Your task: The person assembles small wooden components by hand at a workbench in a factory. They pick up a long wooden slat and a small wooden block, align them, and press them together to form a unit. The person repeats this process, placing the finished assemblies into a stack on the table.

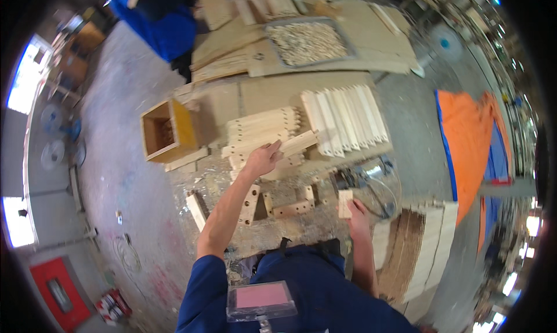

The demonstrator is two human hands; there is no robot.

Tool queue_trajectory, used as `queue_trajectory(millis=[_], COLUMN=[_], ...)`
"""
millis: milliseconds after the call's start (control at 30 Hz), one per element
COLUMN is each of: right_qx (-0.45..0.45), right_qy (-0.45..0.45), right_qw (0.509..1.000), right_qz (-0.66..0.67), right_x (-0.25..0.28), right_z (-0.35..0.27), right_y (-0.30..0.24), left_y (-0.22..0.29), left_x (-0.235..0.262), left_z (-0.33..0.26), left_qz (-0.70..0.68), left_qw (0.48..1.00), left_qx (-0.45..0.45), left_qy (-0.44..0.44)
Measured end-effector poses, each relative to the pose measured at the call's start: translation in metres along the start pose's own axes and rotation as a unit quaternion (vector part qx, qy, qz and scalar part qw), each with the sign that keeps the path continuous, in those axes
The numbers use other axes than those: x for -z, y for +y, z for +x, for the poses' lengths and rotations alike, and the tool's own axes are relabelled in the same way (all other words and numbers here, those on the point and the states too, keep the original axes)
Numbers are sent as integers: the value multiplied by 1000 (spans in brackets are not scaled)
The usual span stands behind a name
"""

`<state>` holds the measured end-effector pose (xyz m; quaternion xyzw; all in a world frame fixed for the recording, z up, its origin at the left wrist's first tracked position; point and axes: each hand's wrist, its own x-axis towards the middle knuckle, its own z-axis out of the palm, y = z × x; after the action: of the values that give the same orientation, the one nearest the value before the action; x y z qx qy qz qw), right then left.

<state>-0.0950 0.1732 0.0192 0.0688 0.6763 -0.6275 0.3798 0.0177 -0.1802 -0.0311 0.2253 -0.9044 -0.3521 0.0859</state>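
Observation:
My left hand reaches over the workbench, its fingers closed on one end of a pale wooden slat. That slat slants up to the right over a stack of drilled wooden slats. Low on the right, my right hand grips a short wooden block held upright. Between my hands, a jig of wooden strips with round holes rests on the bench near its front edge. A row of pale slats lies just beyond the held slat.
A yellow wooden box stands at the bench's left. A dark tool with a hose lies on the right. Beyond is a tray of small wooden pieces. Stacked boards stand by my right arm. Another person in blue is at far left.

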Motion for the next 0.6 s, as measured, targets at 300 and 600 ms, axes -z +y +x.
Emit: queue_trajectory(millis=[300, 600], right_qx=[5, 15], right_qy=[-38, 56], right_qw=[999, 997], right_qz=[-10, 47], right_x=[-9, 30], right_z=[-13, -51], right_y=[-5, 22], left_y=[46, 19], left_x=[-87, -111], left_z=[-84, -91], left_qz=[-41, 40], left_qw=[998, 988], left_qx=[20, 0], left_qy=[-36, -146])
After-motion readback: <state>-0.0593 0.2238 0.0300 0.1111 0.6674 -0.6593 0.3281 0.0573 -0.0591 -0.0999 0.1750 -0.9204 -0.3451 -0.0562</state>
